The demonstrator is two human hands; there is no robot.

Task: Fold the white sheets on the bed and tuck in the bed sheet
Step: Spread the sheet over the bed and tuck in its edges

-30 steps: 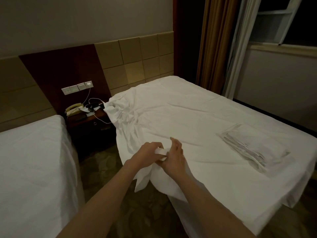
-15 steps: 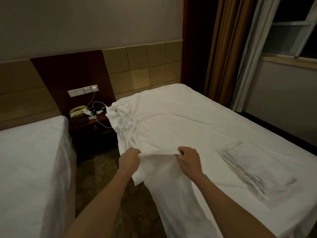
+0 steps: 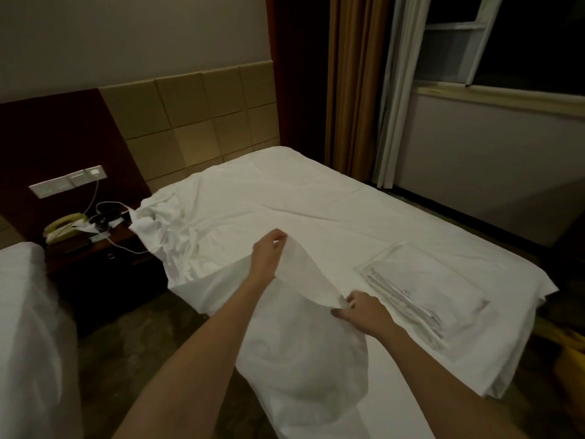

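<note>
I hold a white sheet (image 3: 304,327) by its upper edge, my hands apart along it. My left hand (image 3: 267,256) is raised over the bed (image 3: 316,210), fingers curled round the far end of that edge. My right hand (image 3: 364,313) is lower and nearer to me, pinching the same edge between thumb and fingers. The edge runs taut on a slant between them, and the rest of the sheet hangs down in a loose bag over the near side of the bed, in front of my forearms.

The bed sheet is rumpled and bunched at the head corner (image 3: 167,229), next to the nightstand (image 3: 95,248), where a telephone (image 3: 63,228) sits. Just right of my right hand, a folded stack of white linen (image 3: 424,289) lies flat on the bed. A second bed (image 3: 28,327) stands at the left.
</note>
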